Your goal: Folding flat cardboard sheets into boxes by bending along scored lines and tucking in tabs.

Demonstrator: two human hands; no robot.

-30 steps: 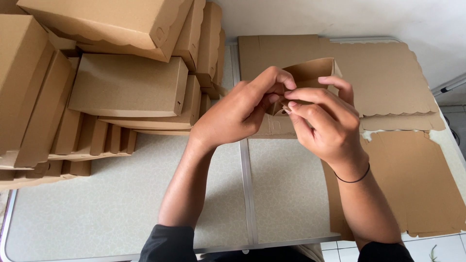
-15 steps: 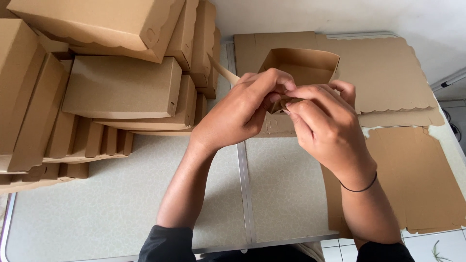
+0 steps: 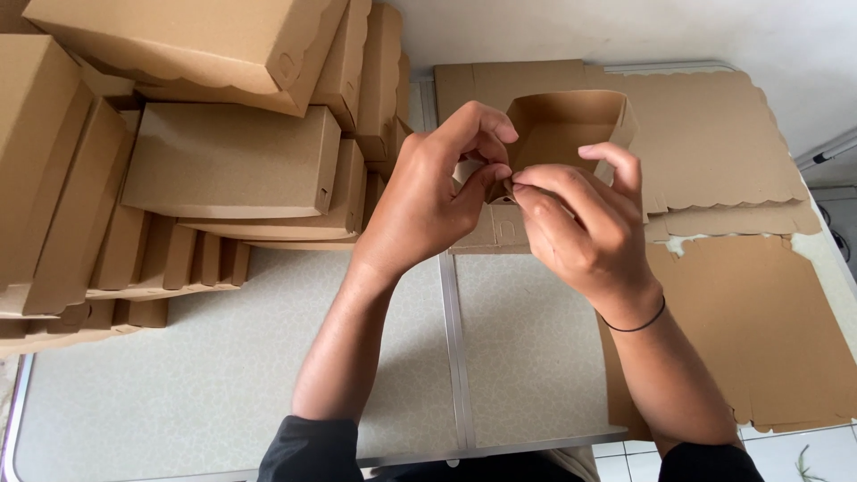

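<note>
A partly folded brown cardboard box [image 3: 571,125] is held up above the table, its open cavity facing me. My left hand [image 3: 437,192] pinches its near left corner between thumb and fingers. My right hand [image 3: 585,223] grips the same near edge from the right, thumb and forefinger meeting the left hand's fingertips at a small tab. A thin black band circles my right wrist. The box's lower flap hangs behind my hands and is mostly hidden.
Stacks of finished brown cardboard boxes [image 3: 223,161] fill the left and back left. Flat unfolded box blanks [image 3: 741,268] with scalloped edges lie at the right. The pale speckled table [image 3: 178,384] has a metal strip [image 3: 455,357] down its middle.
The box has been turned and raised, so its open cavity now shows above my hands. Both hands have shifted slightly and now pinch together at the near corner.
</note>
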